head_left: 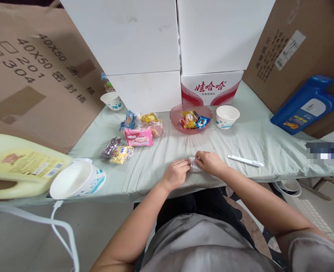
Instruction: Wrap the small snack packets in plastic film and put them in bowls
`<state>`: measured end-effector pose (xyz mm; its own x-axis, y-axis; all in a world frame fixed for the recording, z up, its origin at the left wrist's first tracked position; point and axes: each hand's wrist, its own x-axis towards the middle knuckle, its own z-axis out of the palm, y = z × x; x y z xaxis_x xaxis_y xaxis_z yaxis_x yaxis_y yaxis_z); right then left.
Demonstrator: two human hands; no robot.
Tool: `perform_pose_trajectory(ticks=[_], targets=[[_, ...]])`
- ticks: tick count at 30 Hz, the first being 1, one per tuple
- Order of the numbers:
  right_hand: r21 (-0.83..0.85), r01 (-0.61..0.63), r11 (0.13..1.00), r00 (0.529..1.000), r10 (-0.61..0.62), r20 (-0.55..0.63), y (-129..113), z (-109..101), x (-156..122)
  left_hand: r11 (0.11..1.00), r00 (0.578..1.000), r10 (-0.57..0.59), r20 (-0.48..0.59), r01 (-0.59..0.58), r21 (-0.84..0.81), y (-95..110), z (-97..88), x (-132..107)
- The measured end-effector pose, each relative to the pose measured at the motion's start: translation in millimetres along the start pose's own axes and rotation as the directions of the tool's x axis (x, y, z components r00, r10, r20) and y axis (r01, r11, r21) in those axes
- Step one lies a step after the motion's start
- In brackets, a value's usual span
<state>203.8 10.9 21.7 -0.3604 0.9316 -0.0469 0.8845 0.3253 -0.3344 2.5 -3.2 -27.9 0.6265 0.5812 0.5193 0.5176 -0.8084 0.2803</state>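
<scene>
The person's left hand [177, 174] lies with fingers slightly bent against the left end of a small clear plastic wrapper [194, 164] (whether they pinch it, one cannot tell); the right hand [211, 162] has its fingers curled narrow, holding the right end; the wrapper sits between the fingertips on the cloth [167, 151]; it looks light, soft and rather slippery, likely to crumple, so its two edges seem the best hold; right of the fingers lies a white cutter [245, 161]; beyond them, leftward, a pink packet [139, 137]; farther, straight ahead, a pink bowl [191, 130].
</scene>
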Motion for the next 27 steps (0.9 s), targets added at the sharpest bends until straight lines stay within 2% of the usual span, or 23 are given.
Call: perform_pose_trajectory(ticks=[5,10,12,14,15,16,18,20,22,24,25,27], targets=[[-0.042,-0.027,0.999,1.000,0.027,0.005,-2.9,8.9,-0.8,0.995,0.992,-0.101,-0.074,0.101,-0.006,7.0,-5.3,0.8],[-0.087,-0.027,0.996,0.999,0.025,-0.024,4.8,11.3,0.8,1.000,1.000,-0.028,0.009,0.028,-0.012,9.5,-9.7,7.6],[-0.131,-0.102,0.986,0.992,0.091,-0.087,17.7,6.2,4.3,0.998,0.999,-0.034,0.023,0.034,-0.043,8.8,-9.5,8.9],[-0.156,-0.185,0.970,0.968,0.152,-0.202,32.1,-1.5,6.2,0.997,0.999,-0.044,0.010,0.045,-0.068,8.0,-8.9,9.0],[-0.153,-0.189,0.970,0.953,0.143,-0.266,37.4,-5.0,5.6,0.996,0.999,-0.047,0.006,0.047,-0.070,7.8,-8.8,8.8],[-0.142,-0.151,0.978,0.942,0.098,-0.321,40.4,-7.5,3.6,0.997,0.999,-0.050,0.007,0.051,-0.066,7.7,-8.7,8.7],[-0.114,0.051,0.992,0.926,-0.089,-0.366,37.8,-7.1,-4.5,0.997,0.998,-0.056,0.018,0.057,-0.051,8.2,-9.2,8.2],[-0.096,0.292,0.952,0.901,-0.307,-0.307,26.9,0.8,-15.3,0.997,0.998,-0.062,0.023,0.063,-0.049,9.0,-9.8,7.2],[-0.087,0.433,0.897,0.874,-0.442,-0.201,16.5,11.0,-23.7,0.995,0.997,-0.083,-0.009,0.082,-0.057,9.4,-10.0,5.1],[-0.067,0.478,0.876,0.866,-0.482,-0.133,15.6,13.5,-24.9,0.991,0.990,-0.122,-0.066,0.118,-0.058,8.9,-9.2,2.4],[-0.054,0.475,0.878,0.867,-0.478,-0.141,20.1,8.9,-22.0,0.989,0.985,-0.143,-0.094,0.138,-0.056,8.3,-8.5,1.4],[-0.053,0.426,0.903,0.869,-0.425,-0.252,37.8,-13.7,-9.9,0.985,0.979,-0.167,-0.116,0.162,-0.055,7.0,-7.0,0.6]])
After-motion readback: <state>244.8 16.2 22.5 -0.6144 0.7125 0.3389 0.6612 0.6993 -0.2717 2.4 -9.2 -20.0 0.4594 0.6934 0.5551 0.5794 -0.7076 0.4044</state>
